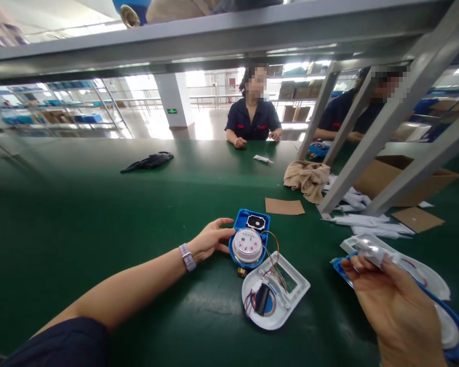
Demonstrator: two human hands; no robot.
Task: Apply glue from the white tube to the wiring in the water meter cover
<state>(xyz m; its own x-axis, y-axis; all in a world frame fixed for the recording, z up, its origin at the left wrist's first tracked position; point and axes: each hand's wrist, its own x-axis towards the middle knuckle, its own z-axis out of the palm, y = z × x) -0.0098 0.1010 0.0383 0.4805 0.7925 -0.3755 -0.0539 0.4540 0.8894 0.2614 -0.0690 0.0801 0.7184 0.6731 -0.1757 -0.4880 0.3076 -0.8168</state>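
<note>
My left hand [213,240] grips the left side of a blue water meter [247,245], its fingers and thumb bent around the edge. The meter's white dial faces up, with a brass fitting [242,272] at the near end. Thin coloured wires run from it to a white cover [276,291] lying inside up, with a black cylinder [262,299] in it. At the right, my right hand [400,300] pinches a clear plastic piece [371,246] between thumb and fingers. Behind and below that hand lie a second blue meter [457,329] and its white cover [432,278], partly hidden.
A metal shelf frame [398,117] rises at the right and crosses overhead. White tubes [367,221], a beige cloth [308,178], cardboard pieces [285,206] and a carton [409,178] lie nearby. Across the green table [99,229], a co-worker [253,120] faces this side; another person is further right.
</note>
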